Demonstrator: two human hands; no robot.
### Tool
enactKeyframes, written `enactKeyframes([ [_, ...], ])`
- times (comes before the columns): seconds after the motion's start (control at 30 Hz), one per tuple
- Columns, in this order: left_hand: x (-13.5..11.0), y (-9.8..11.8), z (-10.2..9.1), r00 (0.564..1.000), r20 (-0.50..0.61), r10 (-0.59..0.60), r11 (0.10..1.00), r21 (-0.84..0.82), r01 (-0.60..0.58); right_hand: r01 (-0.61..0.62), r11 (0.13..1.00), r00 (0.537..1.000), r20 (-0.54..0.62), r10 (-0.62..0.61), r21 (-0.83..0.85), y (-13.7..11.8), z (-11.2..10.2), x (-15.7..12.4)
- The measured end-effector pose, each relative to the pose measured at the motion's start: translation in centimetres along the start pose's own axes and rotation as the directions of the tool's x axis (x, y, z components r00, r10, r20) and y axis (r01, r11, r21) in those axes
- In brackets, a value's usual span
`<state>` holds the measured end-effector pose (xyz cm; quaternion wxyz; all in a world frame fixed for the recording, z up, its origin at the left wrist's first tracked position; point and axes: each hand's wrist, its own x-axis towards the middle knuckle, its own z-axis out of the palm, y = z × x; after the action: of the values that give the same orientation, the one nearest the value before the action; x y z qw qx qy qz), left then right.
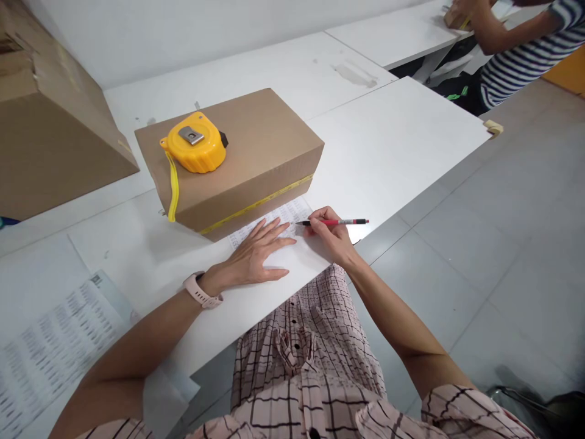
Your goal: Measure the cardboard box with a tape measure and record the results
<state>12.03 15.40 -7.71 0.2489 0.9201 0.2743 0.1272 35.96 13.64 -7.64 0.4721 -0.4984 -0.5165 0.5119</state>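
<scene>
My right hand grips a red and black pen, its tip pointing left over a printed sheet. Flat across the sheet's left part lies my left hand, fingers spread, holding nothing. Just behind the sheet stands a closed cardboard box with yellow tape along its front side. A yellow tape measure with a metal clip and a yellow wrist strap rests on top of the box, near its left end.
A larger cardboard box stands at the left. More printed sheets lie at the lower left of the white table. At the top right, a person in a striped shirt handles a small brown box.
</scene>
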Motion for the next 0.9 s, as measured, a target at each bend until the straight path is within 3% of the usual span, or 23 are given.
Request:
enactKeyframes([
  [0.13,0.0,-0.2,0.3,0.999,0.034,0.018,0.999,0.050,-0.020,-0.016,0.999,0.996,0.083,0.013,0.031,-0.2,0.4,0.2],
  [0.3,-0.1,-0.3,0.4,0.999,0.031,0.030,0.997,0.066,-0.032,0.040,0.984,0.999,-0.015,-0.044,-0.176,0.4,0.6,0.5],
  [0.43,-0.2,-0.3,0.5,0.999,0.031,0.038,0.994,0.101,-0.041,0.098,0.960,0.995,0.012,-0.099,-0.261,0.8,0.6,0.4],
  [0.9,-0.1,-0.2,0.5,0.998,0.057,0.020,0.991,0.133,-0.027,0.120,0.951,0.993,0.054,-0.110,-0.283,1.0,0.8,0.4],
])
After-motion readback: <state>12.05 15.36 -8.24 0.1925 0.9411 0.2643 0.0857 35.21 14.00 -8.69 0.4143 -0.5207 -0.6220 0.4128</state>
